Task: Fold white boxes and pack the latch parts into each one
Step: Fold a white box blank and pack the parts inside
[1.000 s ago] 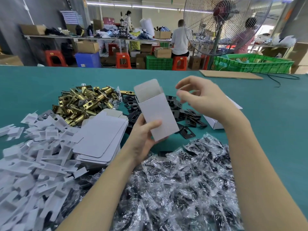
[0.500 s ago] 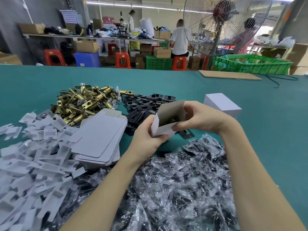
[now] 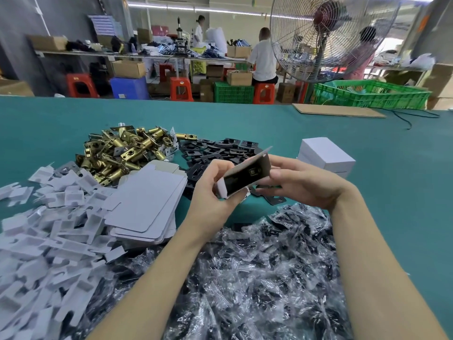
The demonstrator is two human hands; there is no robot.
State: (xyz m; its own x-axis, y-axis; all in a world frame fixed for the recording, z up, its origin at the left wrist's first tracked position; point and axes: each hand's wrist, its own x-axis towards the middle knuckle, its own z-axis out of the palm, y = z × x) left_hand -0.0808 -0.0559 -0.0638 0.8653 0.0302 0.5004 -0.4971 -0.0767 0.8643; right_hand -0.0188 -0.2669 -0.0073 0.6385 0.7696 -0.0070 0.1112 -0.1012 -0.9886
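Tipped further since half a second ago, the white box (image 3: pixel 242 176) now shows its open mouth; left hand (image 3: pixel 215 190) grips its near end, right hand (image 3: pixel 299 182) pinches the far flap, both raised over the table (image 3: pixel 392 192).

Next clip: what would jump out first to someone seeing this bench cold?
Centre frame, the left hand and right hand grip a half-folded white box above the teal table. Around them lie heaps: brass latches far left, black plates beside those, flat boxes and white inserts to the left, bagged parts nearest. A finished box stands right.
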